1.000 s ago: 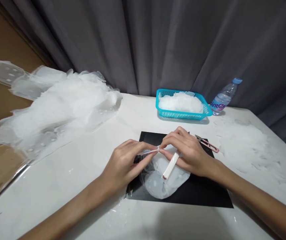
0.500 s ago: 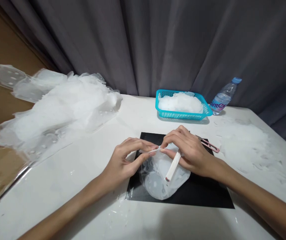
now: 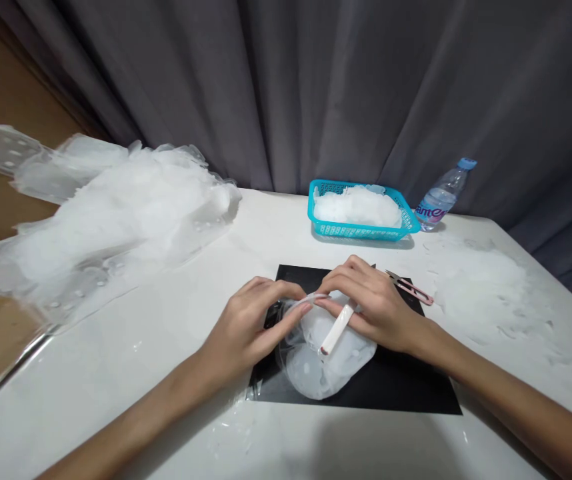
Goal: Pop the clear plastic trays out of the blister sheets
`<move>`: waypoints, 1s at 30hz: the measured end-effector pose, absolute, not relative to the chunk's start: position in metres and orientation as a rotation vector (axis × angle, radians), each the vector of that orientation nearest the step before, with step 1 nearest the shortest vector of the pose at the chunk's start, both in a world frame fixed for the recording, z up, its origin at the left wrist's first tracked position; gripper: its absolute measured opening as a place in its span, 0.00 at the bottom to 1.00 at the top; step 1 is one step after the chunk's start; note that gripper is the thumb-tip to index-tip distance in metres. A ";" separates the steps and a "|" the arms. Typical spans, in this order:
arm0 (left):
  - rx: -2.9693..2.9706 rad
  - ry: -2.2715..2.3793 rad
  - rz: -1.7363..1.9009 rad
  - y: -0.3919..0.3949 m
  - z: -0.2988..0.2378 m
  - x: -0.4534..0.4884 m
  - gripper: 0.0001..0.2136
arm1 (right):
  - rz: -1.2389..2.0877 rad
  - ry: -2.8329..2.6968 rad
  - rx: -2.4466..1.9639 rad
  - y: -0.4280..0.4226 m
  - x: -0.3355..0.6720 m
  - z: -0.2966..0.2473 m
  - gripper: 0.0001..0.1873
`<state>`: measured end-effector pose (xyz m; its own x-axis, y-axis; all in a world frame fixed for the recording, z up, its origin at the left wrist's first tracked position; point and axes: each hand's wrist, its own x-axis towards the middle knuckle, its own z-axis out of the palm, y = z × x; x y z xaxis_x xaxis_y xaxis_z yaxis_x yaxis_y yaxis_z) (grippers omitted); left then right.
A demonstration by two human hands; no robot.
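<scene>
Item: translucent piece [image 3: 309, 299], one, thin and pale, at the centre of the frame, edge-on between the fingertips of both hands; likely very light, flexible and perhaps a little slippery, apt to crease or tear if pulled hard; best taken by the rim, flat between thumb and forefinger

Left hand [image 3: 252, 321]: thumb and forefinger closed to a narrow pinch on the piece's left part

Right hand [image 3: 372, 305]: fingertips drawn together at the piece's right end; a white-handled tool [image 3: 337, 331] lodged in the same hand, its handle slanting toward the lower centre; whether the fingertips press firmly, cannot tell

Beneath: similar translucent pieces [image 3: 311, 370], overlapping, on a black mat [image 3: 416, 390], lower centre; probably prone to cling together, so one edge wants separating first

Nearby: pink-handled snips [image 3: 416, 291], right of centre, beside the right hand; blue basket [image 3: 363, 232] of white pieces, upper right of centre; bottle [image 3: 439, 203], just right of it; large pale heap [image 3: 131, 207], upper left; white scraps [image 3: 496, 287], right side
</scene>
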<state>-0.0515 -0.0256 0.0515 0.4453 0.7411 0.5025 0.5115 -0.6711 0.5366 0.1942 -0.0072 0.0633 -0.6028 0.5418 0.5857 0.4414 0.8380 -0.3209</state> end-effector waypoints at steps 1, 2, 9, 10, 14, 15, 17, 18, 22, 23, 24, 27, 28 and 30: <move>2.418 1.059 1.077 -0.026 0.052 -0.051 0.03 | 0.183 -2.311 -0.705 -0.007 0.194 0.064 0.05; 2.434 1.050 1.095 -0.026 0.052 -0.051 0.03 | 0.181 -2.310 -0.699 -0.008 0.195 0.064 0.05; 2.548 0.908 1.149 -0.022 0.058 -0.052 0.06 | 0.174 -2.317 -0.661 -0.004 0.202 0.063 0.09; 2.546 0.892 1.158 -0.022 0.059 -0.052 0.06 | 0.185 -2.297 -0.653 -0.004 0.202 0.063 0.08; 2.502 0.904 1.160 -0.023 0.061 -0.051 0.05 | 0.275 -2.219 -0.602 -0.002 0.202 0.063 0.05; 2.487 0.913 1.159 -0.024 0.061 -0.051 0.05 | 0.307 -2.219 -0.601 -0.002 0.202 0.063 0.05; 2.448 0.936 1.170 -0.024 0.059 -0.051 0.05 | 0.382 -2.261 -0.638 -0.001 0.203 0.063 0.05; 2.419 0.956 1.172 -0.025 0.058 -0.052 0.04 | 0.418 -2.290 -0.664 0.000 0.204 0.062 0.06; 2.257 1.045 1.124 -0.027 0.056 -0.052 0.03 | 0.457 -2.342 -0.703 0.002 0.206 0.057 0.04; 2.225 1.048 1.102 -0.027 0.055 -0.052 0.04 | 0.442 -2.338 -0.695 0.002 0.206 0.055 0.04; 2.210 1.041 1.083 -0.028 0.055 -0.051 0.07 | 0.422 -2.334 -0.685 0.002 0.205 0.054 0.04; 2.286 0.998 1.043 -0.031 0.053 -0.050 0.12 | 0.357 -2.321 -0.651 -0.001 0.202 0.055 0.04; 2.336 0.985 1.037 -0.031 0.051 -0.050 0.10 | 0.333 -2.320 -0.637 -0.002 0.201 0.055 0.04; 2.414 0.970 1.047 -0.031 0.049 -0.050 0.05 | 0.285 -2.318 -0.623 -0.004 0.200 0.057 0.04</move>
<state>-0.0505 -0.0309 0.0495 0.4965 0.7022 0.5103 0.4549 -0.7111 0.5360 0.2003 -0.0036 0.0569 -0.6329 0.5104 0.5822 0.3540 0.8595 -0.3686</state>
